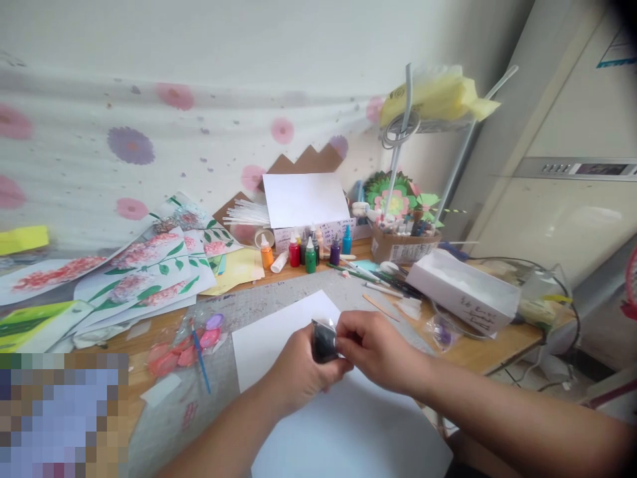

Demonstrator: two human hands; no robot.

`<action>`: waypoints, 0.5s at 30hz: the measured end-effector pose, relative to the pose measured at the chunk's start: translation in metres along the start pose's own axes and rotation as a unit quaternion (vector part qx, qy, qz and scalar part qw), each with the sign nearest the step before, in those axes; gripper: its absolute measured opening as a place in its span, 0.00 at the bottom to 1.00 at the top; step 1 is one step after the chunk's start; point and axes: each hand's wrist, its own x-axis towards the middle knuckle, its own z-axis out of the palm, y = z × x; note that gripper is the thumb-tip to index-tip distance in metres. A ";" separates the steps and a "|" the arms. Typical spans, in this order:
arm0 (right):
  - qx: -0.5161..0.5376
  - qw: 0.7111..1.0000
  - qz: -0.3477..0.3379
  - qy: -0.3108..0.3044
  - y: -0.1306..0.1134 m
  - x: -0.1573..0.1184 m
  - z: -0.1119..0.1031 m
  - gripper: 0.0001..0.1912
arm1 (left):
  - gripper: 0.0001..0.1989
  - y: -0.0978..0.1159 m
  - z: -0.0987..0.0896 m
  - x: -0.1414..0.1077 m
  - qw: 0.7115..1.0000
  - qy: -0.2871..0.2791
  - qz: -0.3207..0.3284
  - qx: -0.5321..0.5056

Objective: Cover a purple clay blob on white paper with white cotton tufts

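Note:
My left hand [300,365] is closed around a small black packet [324,341], which looks shiny, with a clear plastic edge along its top. From the other side my right hand [371,346] pinches the packet's right edge between thumb and fingers. What lies inside the packet cannot be made out. Both hands are above a large sheet of white paper [298,438], which lies on a grey cutting mat [213,338]. The lower part of the packet is hidden by my fingers.
Paint bottles stand at the back, among them a green bottle [310,257]. Flower paintings [149,272] are piled on the left. A thin blue brush [200,355] lies near pink paint dishes [186,355]. A white box [462,292] and a cardboard pen box [405,247] are on the right.

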 end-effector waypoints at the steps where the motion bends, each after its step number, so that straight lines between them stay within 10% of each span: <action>1: -0.001 1.000 -0.003 -0.002 -0.001 0.002 -0.002 0.07 | 0.12 0.001 -0.002 0.000 1.000 -0.001 0.005 -0.007; 7: 0.076 0.995 0.018 -0.063 0.002 -0.004 -0.034 0.08 | 0.13 -0.001 -0.021 0.007 0.999 0.006 0.022 -0.027; 15: 0.008 0.920 -0.108 -0.376 -0.009 -0.075 -0.020 0.12 | 0.13 -0.009 -0.025 0.011 0.999 -0.036 -0.032 0.025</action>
